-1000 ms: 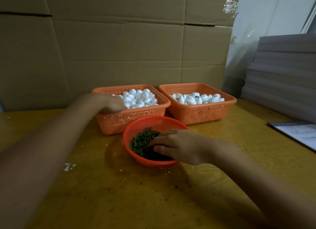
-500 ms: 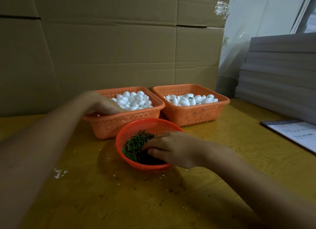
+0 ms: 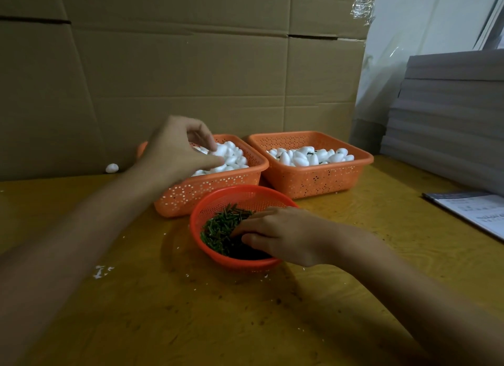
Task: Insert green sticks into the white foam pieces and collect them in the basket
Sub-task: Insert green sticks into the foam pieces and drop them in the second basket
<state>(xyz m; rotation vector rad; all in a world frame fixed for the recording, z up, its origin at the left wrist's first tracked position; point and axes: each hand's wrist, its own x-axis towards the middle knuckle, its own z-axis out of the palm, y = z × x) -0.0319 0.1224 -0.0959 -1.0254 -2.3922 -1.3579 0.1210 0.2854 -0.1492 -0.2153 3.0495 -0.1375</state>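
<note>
Left grip (image 3: 177, 150) has lifted off the basket (image 3: 207, 191) rim, curled over foam (image 3: 234, 158); right grip (image 3: 275, 234) curls among sticks (image 3: 218, 226) lying flat, pointing every way. Neither hold can be told.

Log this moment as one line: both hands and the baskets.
left hand: pinching foam pieces in left basket | right hand: reaching into sticks in bowl | right basket: foam pieces

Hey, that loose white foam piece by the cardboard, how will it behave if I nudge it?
Probably rolls: the foam piece looks rounded and lies loose on the table. Likely very light, being foam. Possibly crumbly under a hard pinch: white crumbs dot the table.
</note>
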